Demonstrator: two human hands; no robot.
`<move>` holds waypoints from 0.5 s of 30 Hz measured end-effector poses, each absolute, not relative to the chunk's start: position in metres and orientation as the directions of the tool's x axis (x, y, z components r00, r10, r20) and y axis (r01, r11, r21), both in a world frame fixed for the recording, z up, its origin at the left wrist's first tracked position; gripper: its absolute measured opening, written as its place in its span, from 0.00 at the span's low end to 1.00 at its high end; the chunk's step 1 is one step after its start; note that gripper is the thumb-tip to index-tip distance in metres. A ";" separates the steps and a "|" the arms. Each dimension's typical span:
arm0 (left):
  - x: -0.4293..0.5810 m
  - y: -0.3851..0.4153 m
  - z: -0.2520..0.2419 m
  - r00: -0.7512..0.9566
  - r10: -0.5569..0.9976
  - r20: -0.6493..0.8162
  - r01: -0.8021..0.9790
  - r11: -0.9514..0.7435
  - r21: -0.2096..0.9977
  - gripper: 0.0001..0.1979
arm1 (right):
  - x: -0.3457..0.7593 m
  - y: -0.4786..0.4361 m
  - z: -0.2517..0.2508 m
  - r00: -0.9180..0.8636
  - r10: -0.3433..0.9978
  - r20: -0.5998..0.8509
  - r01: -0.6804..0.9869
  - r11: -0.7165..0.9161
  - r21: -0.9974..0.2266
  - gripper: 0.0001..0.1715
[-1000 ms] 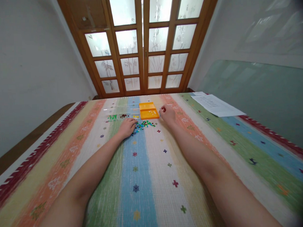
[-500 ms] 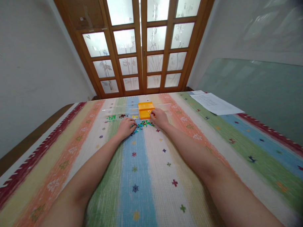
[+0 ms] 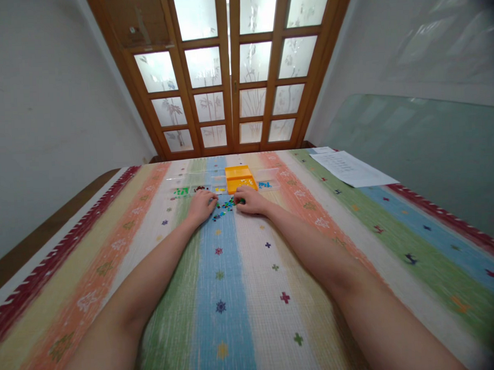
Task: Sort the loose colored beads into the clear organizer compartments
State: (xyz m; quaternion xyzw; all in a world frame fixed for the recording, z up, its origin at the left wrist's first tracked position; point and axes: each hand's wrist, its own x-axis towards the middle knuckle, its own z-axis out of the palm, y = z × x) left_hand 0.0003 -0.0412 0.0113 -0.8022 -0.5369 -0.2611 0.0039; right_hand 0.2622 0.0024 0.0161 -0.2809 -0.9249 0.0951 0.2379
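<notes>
A loose pile of tiny mixed-colour pieces (image 3: 225, 206), mostly green, blue and dark, lies on the striped cloth between my hands. My left hand (image 3: 202, 207) rests at the pile's left edge with its fingers curled and their tips together. Over the right part of the pile, my right hand (image 3: 251, 200) has its fingers bent in a pinch; what lies between them is too small to make out. Just behind it stands an open orange-yellow box (image 3: 237, 172) with a few pale pieces in its near half.
Flanking the box, a clear compartment tray (image 3: 174, 181) holds green pieces (image 3: 181, 191), dark brown pieces (image 3: 200, 189), yellow pieces (image 3: 219, 189) and blue pieces (image 3: 265, 185). Printed paper (image 3: 347, 168) lies at the far right. Wooden glazed doors (image 3: 231, 99) stand beyond the table.
My right hand has moved from the orange-yellow box left and nearer to the pile, uncovering the blue pieces. My left hand has shifted slightly left.
</notes>
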 end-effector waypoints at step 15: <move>-0.011 -0.035 0.009 0.195 0.876 0.442 0.878 -0.356 0.318 0.09 | 0.246 -0.010 0.018 -0.780 0.484 0.398 0.417 0.875 -0.246 0.10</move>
